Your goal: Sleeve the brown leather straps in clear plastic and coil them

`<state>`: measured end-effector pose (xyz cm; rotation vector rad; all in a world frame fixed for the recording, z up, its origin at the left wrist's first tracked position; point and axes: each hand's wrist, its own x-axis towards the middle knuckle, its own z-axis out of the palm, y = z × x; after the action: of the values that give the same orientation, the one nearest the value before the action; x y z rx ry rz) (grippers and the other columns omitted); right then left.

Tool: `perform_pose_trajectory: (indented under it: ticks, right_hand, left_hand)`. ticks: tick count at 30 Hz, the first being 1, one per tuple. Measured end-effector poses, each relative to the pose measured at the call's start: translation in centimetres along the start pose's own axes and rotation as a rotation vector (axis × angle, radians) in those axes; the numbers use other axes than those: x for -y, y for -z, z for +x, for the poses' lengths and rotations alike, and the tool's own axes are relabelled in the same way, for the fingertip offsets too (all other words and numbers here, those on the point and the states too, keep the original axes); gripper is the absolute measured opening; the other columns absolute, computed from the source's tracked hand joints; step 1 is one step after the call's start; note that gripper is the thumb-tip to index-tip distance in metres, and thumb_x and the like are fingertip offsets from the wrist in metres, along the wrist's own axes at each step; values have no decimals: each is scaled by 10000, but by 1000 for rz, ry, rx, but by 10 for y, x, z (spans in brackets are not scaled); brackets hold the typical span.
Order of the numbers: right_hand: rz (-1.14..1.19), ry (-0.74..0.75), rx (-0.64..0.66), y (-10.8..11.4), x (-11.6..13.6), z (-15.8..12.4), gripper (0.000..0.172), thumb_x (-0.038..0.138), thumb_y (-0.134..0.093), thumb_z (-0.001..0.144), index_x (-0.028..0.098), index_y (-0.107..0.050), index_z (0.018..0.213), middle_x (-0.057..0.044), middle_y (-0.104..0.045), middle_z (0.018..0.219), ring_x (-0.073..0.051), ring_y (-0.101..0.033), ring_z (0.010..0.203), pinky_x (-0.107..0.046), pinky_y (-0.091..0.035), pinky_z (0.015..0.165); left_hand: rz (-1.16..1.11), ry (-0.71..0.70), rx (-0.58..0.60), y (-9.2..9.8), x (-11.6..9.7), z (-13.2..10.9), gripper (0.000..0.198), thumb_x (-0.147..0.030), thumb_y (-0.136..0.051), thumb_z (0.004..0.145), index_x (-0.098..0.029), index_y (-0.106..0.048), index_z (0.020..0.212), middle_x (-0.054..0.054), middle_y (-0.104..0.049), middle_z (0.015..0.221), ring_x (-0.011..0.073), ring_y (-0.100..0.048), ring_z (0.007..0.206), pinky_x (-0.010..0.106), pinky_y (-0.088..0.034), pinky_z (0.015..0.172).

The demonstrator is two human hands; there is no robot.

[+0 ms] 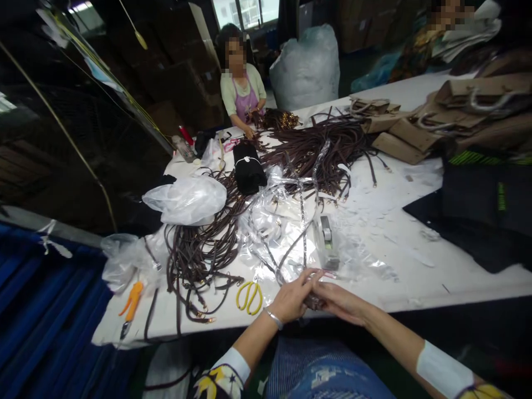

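One dark bundle (313, 302) is in work at the near edge of the table (386, 208), pressed between the left hand (293, 297) and the right hand (343, 302); both are closed in around it, fingers meeting over its top, so how much of it is finished cannot be told. Plenty looks left: a loose heap of brown straps (199, 249) lies to the left, and a larger pile of straps (310, 147) spreads farther back. No clearly finished stack can be made out. The white tabletop is littered with clear plastic (270, 221) and scraps, with a tape dispenser (328, 244) just beyond the hands, yellow scissors (249, 297) and orange-handled clippers (132, 302) to the left, and tan handbags (405, 136) heaped at the far right. Across the table a co-worker (243, 97) handles straps; behind, a big plastic sack (307, 69) stands in a dim room below a window (249, 12).
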<state>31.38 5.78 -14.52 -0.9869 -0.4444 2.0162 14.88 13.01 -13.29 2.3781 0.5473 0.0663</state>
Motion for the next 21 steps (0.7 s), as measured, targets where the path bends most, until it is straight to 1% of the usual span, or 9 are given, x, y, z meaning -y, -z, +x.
perform_pose_trajectory:
  ticks: [3, 7, 9, 11, 13, 15, 17, 19, 21]
  right_hand:
    - [-130, -4, -94, -10, -20, -3, 416, 405, -771, 707, 148, -663, 1016, -48, -671, 875, -151, -623, 808, -294, -475, 787]
    - [-168, 55, -335, -16, -36, -4, 392, 456, -768, 683, 132, -672, 882, -40, -658, 795, -133, -602, 706, -264, -466, 667]
    - [-150, 121, -429, -18, -38, -10, 357, 453, -755, 697, 159, -658, 875, -23, -642, 811, -124, -591, 723, -253, -470, 664]
    - [-130, 184, -482, -23, -35, -22, 322, 455, -720, 734, 186, -642, 892, -10, -621, 830, -116, -577, 730, -237, -475, 638]
    - [-110, 237, -501, -33, -32, -37, 301, 463, -667, 784, 210, -622, 941, -3, -607, 843, -89, -531, 640, -187, -413, 502]
    - [-87, 285, -503, -50, -28, -51, 290, 465, -624, 823, 223, -603, 982, 8, -595, 827, -43, -414, 502, -151, -252, 382]
    - [-65, 335, -497, -69, -24, -62, 291, 454, -613, 839, 220, -604, 1012, 13, -580, 811, -18, -314, 448, -148, -165, 358]
    - [-50, 383, -476, -89, -21, -72, 293, 427, -633, 835, 203, -625, 1024, 1, -573, 835, -19, -341, 474, -146, -235, 378]
    - [-43, 405, -443, -105, -20, -82, 312, 395, -661, 822, 201, -639, 1065, -25, -587, 920, -49, -462, 580, -164, -383, 483]
  left_hand:
    - [-56, -59, 18, 2, 2, -11, 975, -83, -538, 699, -295, -20, 1497, 67, -168, 1572, 279, -452, 1292, 382, -501, 956]
    - [-19, -85, 25, 13, 17, -31, 952, -100, -530, 707, -326, -44, 1494, 44, -210, 1561, 263, -489, 1258, 380, -498, 960]
    - [61, -26, 36, 19, 35, -45, 911, -100, -521, 719, -340, -99, 1490, 46, -268, 1540, 265, -517, 1224, 397, -500, 949]
    - [157, 39, 80, 23, 55, -58, 885, -110, -565, 691, -306, -206, 1476, 84, -297, 1526, 312, -481, 1254, 468, -458, 989]
    - [198, 44, 106, 26, 66, -63, 876, -141, -635, 649, -248, -297, 1450, 134, -305, 1517, 361, -386, 1323, 549, -357, 1060]
    - [139, -27, 24, 28, 61, -59, 849, -187, -646, 695, -216, -277, 1459, 150, -305, 1516, 330, -310, 1377, 536, -289, 1113]
    - [46, -147, -143, 31, 41, -44, 770, -216, -572, 811, -215, -199, 1484, 129, -302, 1524, 244, -281, 1402, 452, -293, 1135]
    - [19, -294, -266, 36, 16, -23, 665, -222, -511, 881, -224, -218, 1478, 104, -322, 1521, 196, -273, 1408, 406, -303, 1135]
    - [58, -434, -293, 41, -5, -3, 502, -215, -480, 915, -245, -377, 1405, 81, -456, 1443, 179, -369, 1359, 410, -300, 1133]
